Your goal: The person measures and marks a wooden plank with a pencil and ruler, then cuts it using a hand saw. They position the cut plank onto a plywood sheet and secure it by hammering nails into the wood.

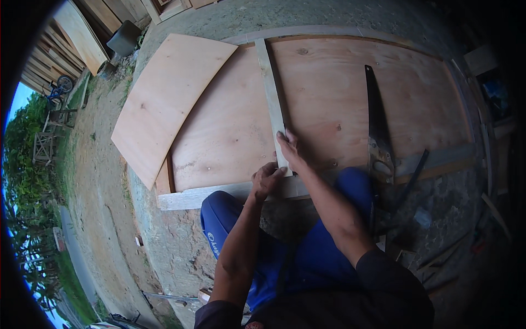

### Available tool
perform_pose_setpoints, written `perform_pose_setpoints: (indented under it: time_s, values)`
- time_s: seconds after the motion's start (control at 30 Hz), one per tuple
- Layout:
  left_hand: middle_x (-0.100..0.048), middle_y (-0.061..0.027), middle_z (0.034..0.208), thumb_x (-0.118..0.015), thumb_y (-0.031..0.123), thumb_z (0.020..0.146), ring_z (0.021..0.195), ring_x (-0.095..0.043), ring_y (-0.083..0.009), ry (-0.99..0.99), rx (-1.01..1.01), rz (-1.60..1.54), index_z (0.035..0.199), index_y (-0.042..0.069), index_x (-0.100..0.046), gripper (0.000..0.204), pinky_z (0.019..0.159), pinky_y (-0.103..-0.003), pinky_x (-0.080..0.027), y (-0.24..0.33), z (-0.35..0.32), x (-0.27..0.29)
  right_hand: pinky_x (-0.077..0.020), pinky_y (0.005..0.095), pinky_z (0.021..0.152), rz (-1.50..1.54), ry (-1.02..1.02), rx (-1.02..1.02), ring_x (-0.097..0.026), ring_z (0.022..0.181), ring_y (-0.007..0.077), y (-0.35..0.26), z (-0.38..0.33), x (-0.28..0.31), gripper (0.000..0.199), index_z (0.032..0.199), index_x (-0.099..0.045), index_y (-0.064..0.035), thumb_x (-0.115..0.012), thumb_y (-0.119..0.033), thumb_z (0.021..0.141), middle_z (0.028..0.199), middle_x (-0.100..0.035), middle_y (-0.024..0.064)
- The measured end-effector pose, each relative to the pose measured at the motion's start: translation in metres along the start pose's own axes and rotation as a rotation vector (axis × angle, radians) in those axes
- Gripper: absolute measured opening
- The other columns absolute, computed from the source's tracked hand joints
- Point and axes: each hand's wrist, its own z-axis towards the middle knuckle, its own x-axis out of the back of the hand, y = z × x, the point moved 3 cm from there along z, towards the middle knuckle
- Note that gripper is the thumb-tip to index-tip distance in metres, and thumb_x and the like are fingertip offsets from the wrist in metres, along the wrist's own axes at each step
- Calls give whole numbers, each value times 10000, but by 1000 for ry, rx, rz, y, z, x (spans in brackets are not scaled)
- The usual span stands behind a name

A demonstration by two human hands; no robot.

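The left hand (267, 180) and right hand (290, 150) grip the near end of a pale, narrow wooden crossbar (269, 85) lying across a framed, pinkish-tan plywood panel (323, 98), apparently to steady it.

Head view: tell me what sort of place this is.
Probably a makeshift carpentry spot beside a dirt yard: a handsaw lies on a framed plywood panel, and boards show at the upper left.
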Motion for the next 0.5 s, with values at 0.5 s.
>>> perform_pose_setpoints:
  time_s: [0.5]
  values:
    - [-735, -127, 1092, -745, 429, 828, 1023, -685, -221, 127, 50, -93, 1314, 34, -573, 650, 970, -321, -451, -17, -5, 3, -493, 472, 966, -721, -67, 470, -625, 1107, 428, 21, -50, 32, 555, 1293, -586, 32, -571, -409, 956, 1195, -644, 282]
